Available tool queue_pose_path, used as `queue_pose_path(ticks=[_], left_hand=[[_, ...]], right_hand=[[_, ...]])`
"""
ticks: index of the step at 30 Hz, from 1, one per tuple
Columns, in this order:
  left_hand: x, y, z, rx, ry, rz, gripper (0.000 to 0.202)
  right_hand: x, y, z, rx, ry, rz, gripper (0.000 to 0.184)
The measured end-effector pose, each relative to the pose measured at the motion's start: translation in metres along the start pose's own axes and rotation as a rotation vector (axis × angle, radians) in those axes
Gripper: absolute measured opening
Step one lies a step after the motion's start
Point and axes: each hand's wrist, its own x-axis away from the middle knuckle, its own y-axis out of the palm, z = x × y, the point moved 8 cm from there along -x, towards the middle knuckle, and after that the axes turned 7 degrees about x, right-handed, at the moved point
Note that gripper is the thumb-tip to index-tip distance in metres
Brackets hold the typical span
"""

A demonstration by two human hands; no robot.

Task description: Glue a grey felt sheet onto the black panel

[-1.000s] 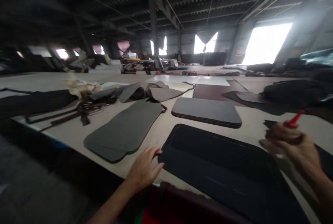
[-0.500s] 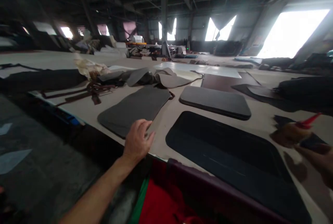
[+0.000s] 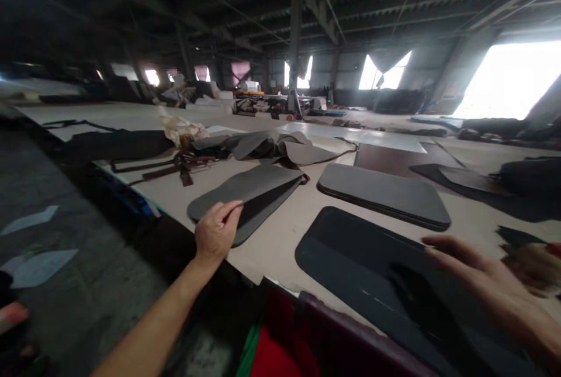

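Pinching the near edge of the top grey sheet between thumb and fingers of the left hand, closed on it, and holding that edge up off the lower grey sheet, near the front rim of the long worktable. Keeping the right hand loosely open and empty over the dark rounded panel, casting a shadow across it (impossible to tell whether touching it anywhere). Beside the right wrist, at the view's edge, with a red-tipped bottle, partly hidden.
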Motion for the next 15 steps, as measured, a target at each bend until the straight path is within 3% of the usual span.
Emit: queue_pose_path(ticks=[4, 8, 11, 15], left_hand=[[0.015, -0.037, 0.001, 0.138, -0.059, 0.117, 0.032], [0.052, -0.063, -0.015, 0.354, -0.317, 0.095, 0.034], [0.082, -0.08, -0.032, 0.381, -0.525, 0.091, 0.042], [0.122, -0.084, -0.06, 0.553, -0.927, 0.175, 0.058]], right_hand=[[-0.001, 0.096, -0.068, -0.391, -0.03, -0.314, 0.06], [-0.025, 0.176, -0.09, -0.697, 0.124, -0.461, 0.038], [-0.051, 0.21, -0.103, -0.606, 0.118, -0.456, 0.025], [-0.088, 0.233, -0.122, -0.371, 0.001, -0.366, 0.023]])
